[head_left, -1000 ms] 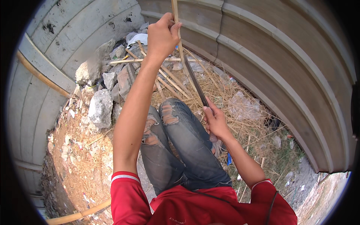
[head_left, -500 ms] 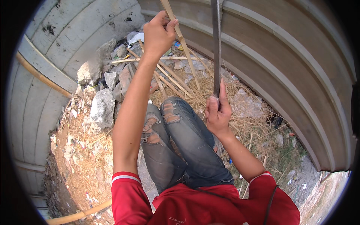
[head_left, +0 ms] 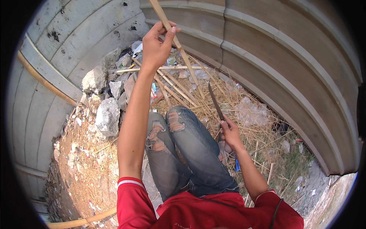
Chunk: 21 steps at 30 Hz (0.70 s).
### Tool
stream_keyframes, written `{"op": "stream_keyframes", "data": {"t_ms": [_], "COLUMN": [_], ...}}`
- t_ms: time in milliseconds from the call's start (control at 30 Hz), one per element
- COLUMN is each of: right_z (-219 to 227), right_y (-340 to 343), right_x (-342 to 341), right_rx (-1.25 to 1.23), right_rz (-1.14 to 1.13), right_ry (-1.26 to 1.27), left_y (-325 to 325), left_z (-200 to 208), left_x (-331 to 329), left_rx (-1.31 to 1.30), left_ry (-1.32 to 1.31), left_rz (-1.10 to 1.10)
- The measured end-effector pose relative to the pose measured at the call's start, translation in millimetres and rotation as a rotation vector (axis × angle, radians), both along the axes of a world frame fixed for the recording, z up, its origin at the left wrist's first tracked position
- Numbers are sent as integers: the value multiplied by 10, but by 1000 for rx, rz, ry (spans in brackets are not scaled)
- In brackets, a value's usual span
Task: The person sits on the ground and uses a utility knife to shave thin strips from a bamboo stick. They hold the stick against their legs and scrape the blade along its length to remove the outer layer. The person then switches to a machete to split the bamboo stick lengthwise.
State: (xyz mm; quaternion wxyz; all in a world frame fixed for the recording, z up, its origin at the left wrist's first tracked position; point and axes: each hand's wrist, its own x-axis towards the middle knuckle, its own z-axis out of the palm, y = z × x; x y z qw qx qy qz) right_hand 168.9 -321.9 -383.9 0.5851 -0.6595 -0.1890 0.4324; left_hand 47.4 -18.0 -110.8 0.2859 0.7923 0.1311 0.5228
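slim blade (head_left: 215,101) lowered w/ r hand (head_left: 231,134), l hand (head_left: 157,49) pinching wood strip (head_left: 184,56).

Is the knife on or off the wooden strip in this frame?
Off: the right hand holds the knife apart from the wooden strip in the left hand, with straw showing between them.

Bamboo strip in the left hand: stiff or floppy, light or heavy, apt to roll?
The bamboo strip is probably fairly stiff: it runs nearly straight past the left hand. Likely light for its length, since it looks narrow. Seems unlikely to roll, given its flat-looking face.
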Motion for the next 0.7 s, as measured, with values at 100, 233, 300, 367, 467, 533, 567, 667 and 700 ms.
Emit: {"op": "stream_keyframes", "data": {"t_ms": [100, 233, 300, 367, 467, 533, 567, 667, 700], "right_z": [532, 1024, 1178, 1365, 1687, 1854, 1915, 1963, 1918], "right_y": [-118, -190, -198, -207, -223, -237, -249, -266, -248], "right_x": [69, -30, -72, -132, -223, -263, -283, -352, -368], "right_rx": [27, 123, 195, 253, 328, 380, 413, 445, 415], "right_rz": [17, 0, -23, -29, -15, -4, 11, 69, 101], "right_ry": [59, 63, 59, 53, 35, 14, -6, -52, -60], "left_y": [-142, -193, -208, -214, -172, -130, -119, -149, -161], "left_z": [160, 348, 399, 407, 351, 270, 247, 211, 219], "left_x": [-39, -108, -73, -55, -38, -13, -4, 25, 45], "left_rx": [-100, -135, -44, -2, 20, 73, 72, 84, 101], "left_ry": [-66, -84, -40, 15, 129, 221, 227, 247, 250], "left_rz": [-56, -181, -127, -88, -52, -28, 4, 90, 116]}}
